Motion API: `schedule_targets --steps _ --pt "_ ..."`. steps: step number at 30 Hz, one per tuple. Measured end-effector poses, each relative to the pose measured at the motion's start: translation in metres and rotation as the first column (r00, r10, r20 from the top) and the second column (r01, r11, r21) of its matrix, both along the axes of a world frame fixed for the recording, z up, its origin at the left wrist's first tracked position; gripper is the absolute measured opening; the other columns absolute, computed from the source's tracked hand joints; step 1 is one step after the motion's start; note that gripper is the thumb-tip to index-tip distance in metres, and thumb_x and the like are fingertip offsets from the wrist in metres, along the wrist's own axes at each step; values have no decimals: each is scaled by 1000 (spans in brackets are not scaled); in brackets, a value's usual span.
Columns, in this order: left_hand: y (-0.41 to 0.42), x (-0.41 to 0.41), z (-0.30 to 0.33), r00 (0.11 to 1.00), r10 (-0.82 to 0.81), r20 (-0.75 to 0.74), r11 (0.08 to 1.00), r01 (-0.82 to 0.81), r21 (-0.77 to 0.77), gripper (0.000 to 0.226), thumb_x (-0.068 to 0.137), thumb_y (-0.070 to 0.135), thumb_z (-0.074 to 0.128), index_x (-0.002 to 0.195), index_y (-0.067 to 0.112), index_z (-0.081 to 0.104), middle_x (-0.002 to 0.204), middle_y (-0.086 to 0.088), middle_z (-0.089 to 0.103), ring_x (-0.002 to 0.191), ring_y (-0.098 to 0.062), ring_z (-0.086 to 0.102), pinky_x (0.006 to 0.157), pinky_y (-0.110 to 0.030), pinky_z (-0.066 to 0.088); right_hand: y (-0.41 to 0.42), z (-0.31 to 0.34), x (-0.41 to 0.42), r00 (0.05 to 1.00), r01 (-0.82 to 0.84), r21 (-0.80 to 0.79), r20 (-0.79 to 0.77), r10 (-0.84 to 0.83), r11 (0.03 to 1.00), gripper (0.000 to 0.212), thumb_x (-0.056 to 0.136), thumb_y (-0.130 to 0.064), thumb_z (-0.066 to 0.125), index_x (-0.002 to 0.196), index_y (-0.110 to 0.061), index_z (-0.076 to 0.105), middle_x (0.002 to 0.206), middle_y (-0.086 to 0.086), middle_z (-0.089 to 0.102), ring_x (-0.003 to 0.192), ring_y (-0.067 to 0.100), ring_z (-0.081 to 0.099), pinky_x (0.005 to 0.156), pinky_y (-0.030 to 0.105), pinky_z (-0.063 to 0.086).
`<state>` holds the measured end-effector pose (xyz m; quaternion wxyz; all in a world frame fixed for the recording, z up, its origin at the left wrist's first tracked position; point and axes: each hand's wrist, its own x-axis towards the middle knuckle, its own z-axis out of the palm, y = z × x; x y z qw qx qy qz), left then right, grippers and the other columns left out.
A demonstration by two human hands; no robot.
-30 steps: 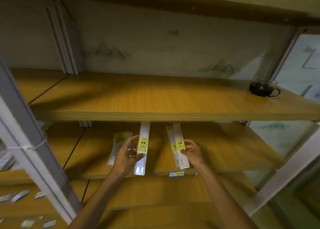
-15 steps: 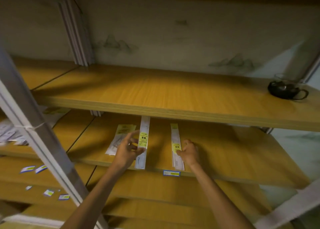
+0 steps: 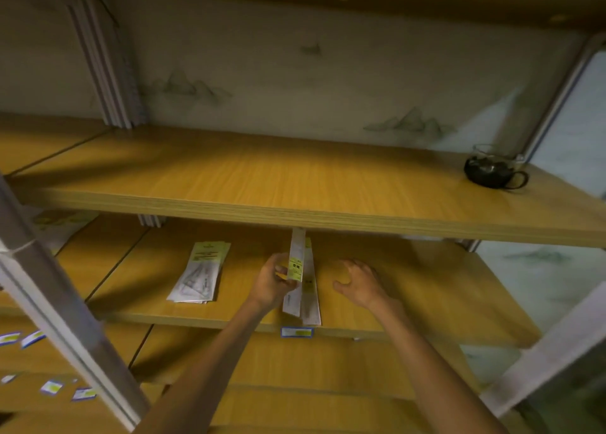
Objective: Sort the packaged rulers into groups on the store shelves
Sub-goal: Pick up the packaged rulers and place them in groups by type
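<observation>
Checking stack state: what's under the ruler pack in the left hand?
Another long ruler pack lies flat on the shelf beneath the ruler pack held by the left hand. Only its right edge and near end show; whether more lie under it is hidden.

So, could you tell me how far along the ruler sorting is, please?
Done: a set-square pile and a ruler lie apart on the shelf. In hand: the left hand holds another ruler over the lying one; the right hand is free. Left: setting it down.

Dim, warm light; blurred, warped edges
</observation>
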<state>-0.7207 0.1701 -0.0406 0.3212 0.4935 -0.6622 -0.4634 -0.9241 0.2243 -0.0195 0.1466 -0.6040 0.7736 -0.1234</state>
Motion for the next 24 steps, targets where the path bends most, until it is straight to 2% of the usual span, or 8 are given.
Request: schedule_targets --steps 3,6,8,11,14,17,20,24 --pt "-6 -17 -12 999 15 52 999 -17 36 63 74 -3 75 131 7 48 81 0 54 89 -33 65 82 -51 55 6 3 -10 1000 8 -1 -16 -8 1000 62 86 -43 59 142 -27 37 147 2 40 135 24 37 111 41 33" --pt "3 -29 -6 989 9 144 999 -16 49 60 78 3 74 131 11 48 87 -1 62 87 -22 65 74 -33 54 8 4 -18 999 14 -20 -38 -15 1000 60 87 -42 58 141 -26 38 146 2 41 135 23 37 109 38 34" --pt "6 -34 -6 974 -3 227 999 -8 48 56 80 8 73 131 10 49 95 -6 66 93 -22 65 71 -28 50 9 5 -21 1000 16 -30 -23 -17 999 59 87 -42 58 140 -26 39 145 1 43 133 24 39 107 38 37" --pt "7 -34 -5 917 -11 400 999 26 -31 48 79 20 75 121 4 58 114 -11 68 103 -24 64 78 -34 52 11 6 -22 1000 22 -32 -10 -22 999 59 87 -42 59 140 -25 40 144 2 44 132 24 40 107 39 38" --pt "7 -29 -3 852 5 524 993 56 -101 61 77 33 74 129 12 50 117 -8 63 104 -24 62 71 -35 49 11 7 -21 1000 19 -25 -15 -19 1000 60 88 -42 58 142 -22 38 145 3 42 134 24 38 108 37 36" --pt "8 -17 1 785 38 618 983 81 -164 65 84 41 66 140 22 39 128 -7 54 112 -26 58 83 -36 50 10 7 -15 1000 -6 -19 -22 5 1000 60 89 -42 56 143 -22 36 147 2 40 136 23 36 109 36 33" --pt "7 4 3 712 -3 703 977 151 -148 69 87 45 60 145 22 33 138 -9 46 126 -29 46 99 -39 44 9 6 1 999 -40 -8 5 40 999 59 89 -41 56 143 -26 35 149 0 37 138 22 32 111 38 30" --pt "9 44 15 613 11 790 974 171 -146 70 88 47 58 148 26 28 142 -9 41 134 -32 35 104 -46 39 6 7 36 994 -103 17 44 102 995 60 89 -40 58 142 -26 36 149 0 37 138 22 32 113 40 30"
